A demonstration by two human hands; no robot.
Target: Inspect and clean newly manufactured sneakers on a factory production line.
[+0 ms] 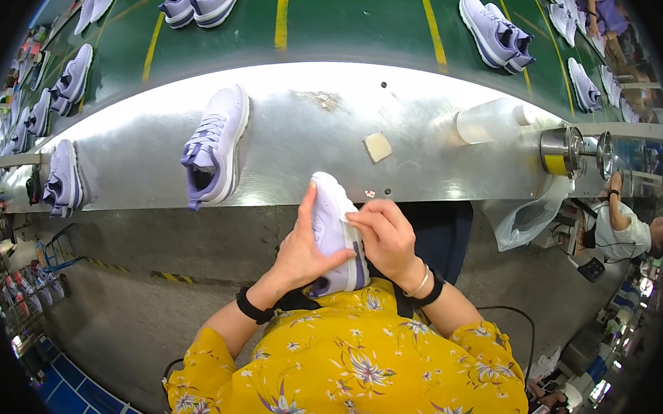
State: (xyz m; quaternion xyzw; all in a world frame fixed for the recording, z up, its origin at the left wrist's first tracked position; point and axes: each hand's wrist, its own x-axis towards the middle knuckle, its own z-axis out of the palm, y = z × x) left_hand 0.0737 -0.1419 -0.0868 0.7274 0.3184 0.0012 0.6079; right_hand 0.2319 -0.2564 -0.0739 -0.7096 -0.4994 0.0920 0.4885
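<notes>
A lavender sneaker (334, 207) with a white sole is tilted in front of my body, toe pointing away from me, just off the table's near edge. My left hand (305, 246) is closed around its left side, with the thumb across the shoe. Against the sole's right side, my right hand (384, 234) pinches a small white piece (351, 216), mostly covered by the fingers; its kind cannot be made out. A second lavender sneaker (219, 142) stands on the metal table, left of my hands. A cream-coloured square pad (378, 147) lies beyond my right hand.
On the metal table (299, 164) are a translucent bottle (488, 122), a metal can (561, 152) and another sneaker (63, 178) far left. A clear plastic bag (531, 215) hangs at the right edge. Beyond runs a green conveyor (352, 26) with several sneakers. Co-workers sit at the right.
</notes>
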